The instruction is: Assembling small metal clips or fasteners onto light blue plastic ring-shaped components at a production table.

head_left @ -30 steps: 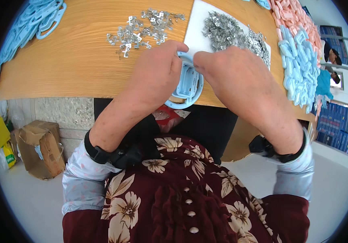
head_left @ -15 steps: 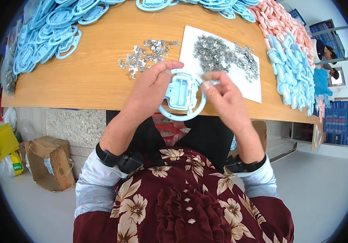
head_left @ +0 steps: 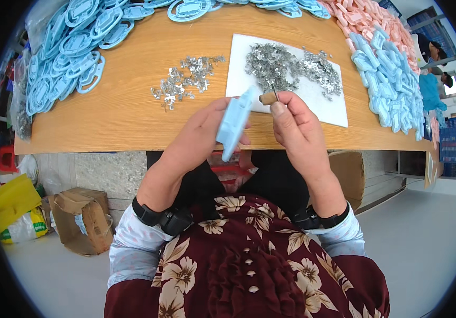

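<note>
My left hand [head_left: 199,132] is closed round the rim of a light-blue plastic ring-shaped part [head_left: 235,124], now held nearly edge-on above the table's front edge. To its right, my right hand [head_left: 299,127] pinches a thin, dark metal piece [head_left: 274,93] between thumb and index finger; its exact shape is too small to tell. A tan wrap [head_left: 268,98] covers the right index fingertip. Just beyond the hands, a pile of small metal clips [head_left: 275,66] lies on a white foam sheet [head_left: 238,61]. More loose metal clips [head_left: 185,79] are scattered on the bare wood left of it.
Blue ring parts [head_left: 69,58] are heaped at the table's left, with more along the back. Smaller blue parts [head_left: 384,85] and pink parts [head_left: 366,21] pile up at the right. A cardboard box [head_left: 82,222] stands on the floor at left. Another person [head_left: 429,50] is far right.
The ring part has turned from face-up to nearly edge-on in my left hand. My right hand has come away from its rim, and a thin metal piece now shows in its pinch.
</note>
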`<state>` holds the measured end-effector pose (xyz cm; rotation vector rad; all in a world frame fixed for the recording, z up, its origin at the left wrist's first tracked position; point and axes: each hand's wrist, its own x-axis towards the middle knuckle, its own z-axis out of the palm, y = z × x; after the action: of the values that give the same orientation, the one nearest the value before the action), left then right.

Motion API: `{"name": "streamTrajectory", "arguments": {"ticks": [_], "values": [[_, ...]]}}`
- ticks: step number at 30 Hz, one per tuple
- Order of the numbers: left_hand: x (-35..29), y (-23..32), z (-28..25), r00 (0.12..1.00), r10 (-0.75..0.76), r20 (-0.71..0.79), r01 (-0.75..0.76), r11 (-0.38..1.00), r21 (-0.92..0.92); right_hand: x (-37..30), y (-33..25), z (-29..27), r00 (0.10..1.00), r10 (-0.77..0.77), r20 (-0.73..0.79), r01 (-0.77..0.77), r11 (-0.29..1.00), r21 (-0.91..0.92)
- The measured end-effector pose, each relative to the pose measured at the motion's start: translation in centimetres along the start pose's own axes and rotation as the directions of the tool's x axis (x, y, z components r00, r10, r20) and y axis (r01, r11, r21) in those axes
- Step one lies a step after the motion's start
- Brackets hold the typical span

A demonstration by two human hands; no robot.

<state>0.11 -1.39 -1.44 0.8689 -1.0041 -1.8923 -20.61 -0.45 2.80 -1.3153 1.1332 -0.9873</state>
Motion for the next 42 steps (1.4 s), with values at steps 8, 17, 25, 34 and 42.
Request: {"name": "streamTrajectory", "arguments": {"ticks": [8, 17, 25, 34, 42], "values": [[0.3, -0.7, 0.6, 0.994, 0.016, 0.107, 0.018, 0.951, -0.309, 0.6, 1.1, 2.4, 0.981, -0.158, -0.116, 0.149, 0.985, -0.082], [0.7, -1.3, 0.1, 0.973, 0.067, 0.223, 0.010, 0.945, -0.326, 1.6, 2.1, 0.8, 0.995, 0.064, 0.076, -0.068, 0.996, 0.063], [0.3, 0.1, 1.4, 1.000, 0.023, -0.003, -0.023, 0.997, -0.074, -1.1, 0.3, 0.7, 0.971, -0.238, 0.035, 0.240, 0.959, -0.151], [-1.1, -0.4, 2.0, 0.968, 0.239, -0.074, -0.223, 0.958, 0.178, -1.7, -1.4, -1.3, 0.989, -0.145, -0.008, 0.143, 0.980, -0.139], [-0.9, 1.2, -1.2, 0.983, 0.152, -0.100, -0.098, 0.907, 0.409, 2.7, -0.2, -0.6, 0.995, -0.093, 0.022, 0.091, 0.860, -0.503]]}}
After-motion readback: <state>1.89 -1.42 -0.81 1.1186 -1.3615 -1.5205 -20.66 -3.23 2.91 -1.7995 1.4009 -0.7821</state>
